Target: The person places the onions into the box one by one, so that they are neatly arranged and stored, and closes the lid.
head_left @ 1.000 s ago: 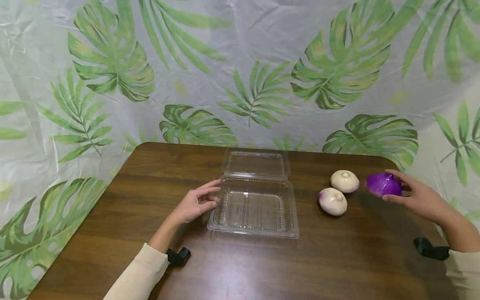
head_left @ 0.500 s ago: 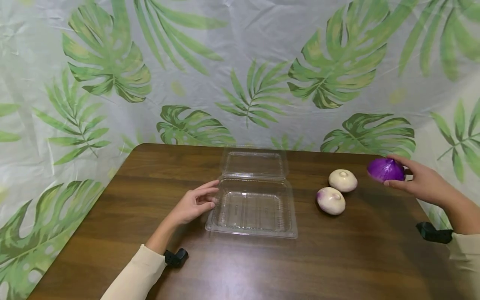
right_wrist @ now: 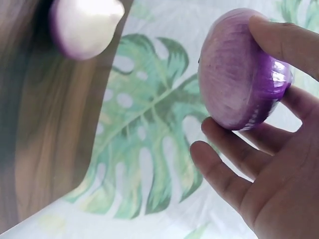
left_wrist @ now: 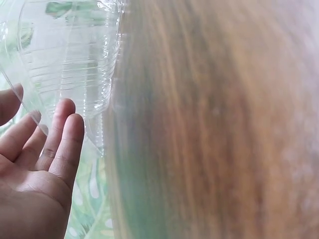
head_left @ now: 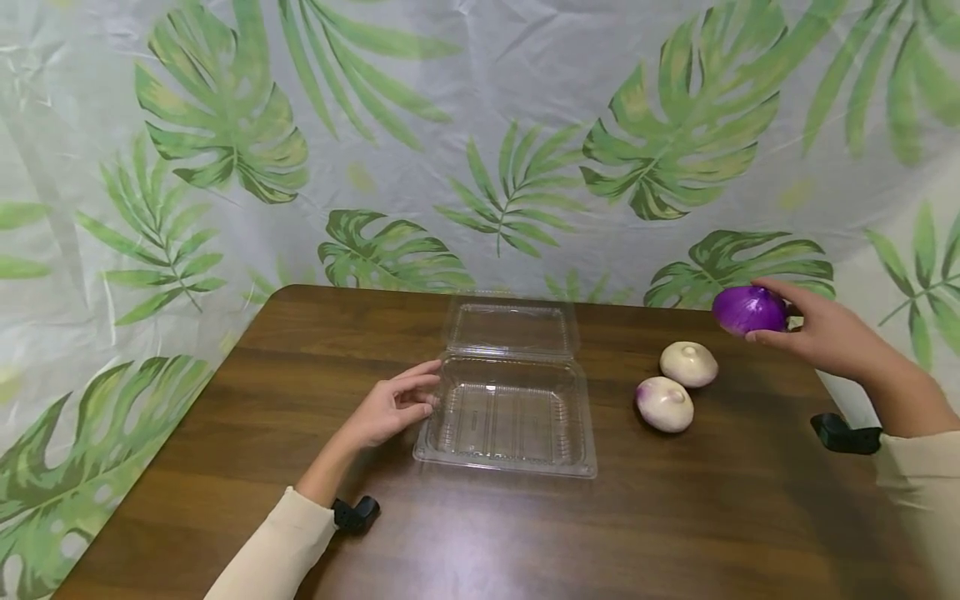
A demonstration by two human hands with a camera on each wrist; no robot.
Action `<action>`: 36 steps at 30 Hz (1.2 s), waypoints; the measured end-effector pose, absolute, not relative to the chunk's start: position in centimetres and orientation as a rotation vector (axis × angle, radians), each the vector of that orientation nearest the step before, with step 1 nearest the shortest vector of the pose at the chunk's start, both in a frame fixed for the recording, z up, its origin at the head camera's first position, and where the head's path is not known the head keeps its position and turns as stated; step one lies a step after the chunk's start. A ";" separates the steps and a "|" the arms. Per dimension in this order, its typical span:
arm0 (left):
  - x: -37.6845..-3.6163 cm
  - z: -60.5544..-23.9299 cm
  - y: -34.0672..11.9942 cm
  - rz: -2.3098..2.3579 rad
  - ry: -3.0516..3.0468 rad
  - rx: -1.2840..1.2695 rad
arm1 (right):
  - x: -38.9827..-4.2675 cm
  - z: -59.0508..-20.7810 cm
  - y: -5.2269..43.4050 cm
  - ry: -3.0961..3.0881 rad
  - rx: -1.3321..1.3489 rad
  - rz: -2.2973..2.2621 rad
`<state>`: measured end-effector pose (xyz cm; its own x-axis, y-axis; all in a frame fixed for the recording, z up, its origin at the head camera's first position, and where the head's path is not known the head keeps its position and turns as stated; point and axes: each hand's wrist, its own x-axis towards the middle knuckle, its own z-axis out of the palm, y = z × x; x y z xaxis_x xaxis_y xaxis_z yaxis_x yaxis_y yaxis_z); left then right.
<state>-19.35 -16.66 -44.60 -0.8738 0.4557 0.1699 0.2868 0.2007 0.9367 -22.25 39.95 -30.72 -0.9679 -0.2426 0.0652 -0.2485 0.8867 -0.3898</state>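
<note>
The bench (head_left: 225,433) fills the lower frame. At centre, my left hand (head_left: 390,407) rests with relaxed fingers touching the clear clamshell container (head_left: 510,408). At right, my right hand (head_left: 817,333) grips the purple onion (head_left: 748,310), lifted above two white onions (head_left: 675,387).

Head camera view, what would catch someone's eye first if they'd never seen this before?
Probably the bright purple onion, held up in the right hand above the table's far right corner. Next, the clear plastic clamshell box lying open at mid-table, with the left hand resting at its left edge. Two pale turnips sit on the wooden table between box and onion.
</note>
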 end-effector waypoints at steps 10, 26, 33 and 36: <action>-19.2 -44.6 -16.6 1.747 2.318 0.693 | -23.5 -30.0 36.8 -2.958 0.554 0.586; -19.3 -44.6 -16.6 1.753 2.319 0.717 | -23.7 -29.5 34.1 -3.030 0.544 0.694; -19.4 -44.7 -16.7 1.764 2.295 0.719 | -23.6 -30.1 33.5 -3.022 0.529 0.783; -19.4 -44.7 -16.7 1.767 2.288 0.719 | -23.5 -30.5 32.9 -3.009 0.553 0.829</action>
<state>-19.41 -16.69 -44.72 -0.8710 0.4645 0.1600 0.2722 0.1852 0.9443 -23.52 32.89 -30.49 -0.9387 -0.3386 0.0648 -0.3240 0.8024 -0.5012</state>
